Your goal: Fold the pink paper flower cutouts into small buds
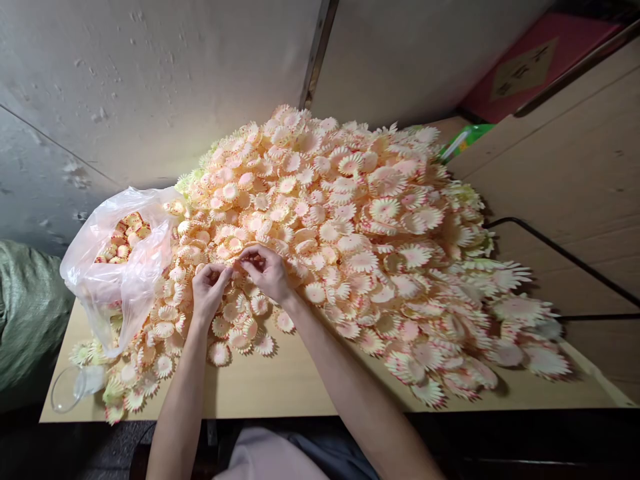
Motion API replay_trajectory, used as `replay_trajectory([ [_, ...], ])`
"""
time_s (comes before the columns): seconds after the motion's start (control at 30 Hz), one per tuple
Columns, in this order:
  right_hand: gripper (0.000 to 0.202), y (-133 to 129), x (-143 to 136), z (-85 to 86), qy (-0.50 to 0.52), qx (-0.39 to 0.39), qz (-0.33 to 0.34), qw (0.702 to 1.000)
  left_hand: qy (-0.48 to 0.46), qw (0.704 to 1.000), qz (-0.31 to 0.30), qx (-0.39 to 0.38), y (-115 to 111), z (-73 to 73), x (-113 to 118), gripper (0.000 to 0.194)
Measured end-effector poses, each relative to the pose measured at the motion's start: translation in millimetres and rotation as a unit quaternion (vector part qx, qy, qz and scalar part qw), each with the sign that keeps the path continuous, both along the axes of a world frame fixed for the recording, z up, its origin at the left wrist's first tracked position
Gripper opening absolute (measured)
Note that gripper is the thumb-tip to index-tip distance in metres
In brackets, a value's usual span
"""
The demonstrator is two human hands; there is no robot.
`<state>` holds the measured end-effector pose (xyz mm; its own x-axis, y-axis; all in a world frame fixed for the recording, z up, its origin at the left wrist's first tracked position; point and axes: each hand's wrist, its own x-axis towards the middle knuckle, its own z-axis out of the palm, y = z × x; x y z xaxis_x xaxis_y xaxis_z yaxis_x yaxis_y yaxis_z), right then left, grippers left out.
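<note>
A large heap of pale flower-shaped petal pieces (pixel 350 227), with notched rims and pink-red tips, covers most of the table. Over the front left part of this heap, my left hand (pixel 209 288) is closed in a pinch, thumb against fingertips. Close beside it, my right hand (pixel 266 270) also pinches, its fingertips almost meeting those of the left. Whatever lies between the fingers is too small to make out. Loose petal pieces (pixel 240 333) lie just below the hands on the tabletop.
Left of the heap stands an open clear plastic bag (pixel 145 267) holding small red-edged pieces (pixel 123 240). A clear round container (pixel 69 389) sits at the front left corner of the wooden table (pixel 280 393). A green woven sack (pixel 30 320) is at far left; walls rise behind.
</note>
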<state>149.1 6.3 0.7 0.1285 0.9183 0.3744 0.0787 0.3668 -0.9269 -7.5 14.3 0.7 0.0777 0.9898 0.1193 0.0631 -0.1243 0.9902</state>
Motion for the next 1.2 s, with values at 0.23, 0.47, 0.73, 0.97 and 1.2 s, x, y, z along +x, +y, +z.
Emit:
replay_trajectory([
  [0.23,0.01,1,-5,-2.0,-0.056,0.013,-0.044,0.997,-0.057,0.996,-0.052,-0.033,0,1.4,4,0.035],
  [0.47,0.014,8,8,-7.2,-0.114,0.012,-0.199,0.973,-0.104,0.992,-0.051,-0.046,-2,-1.2,-3,0.036],
  [0.73,0.012,4,11,-2.9,-0.079,0.016,-0.143,0.987,-0.16,0.986,-0.039,-0.039,5,2.1,-3,0.032],
  [0.97,0.01,5,10,-3.7,-0.062,0.0,-0.126,0.99,-0.101,0.995,-0.01,-0.015,3,-2.5,-3,0.027],
  [1.2,0.01,5,9,-7.5,-0.073,-0.001,-0.112,0.991,-0.072,0.997,0.011,-0.028,2,-2.2,-1,0.031],
])
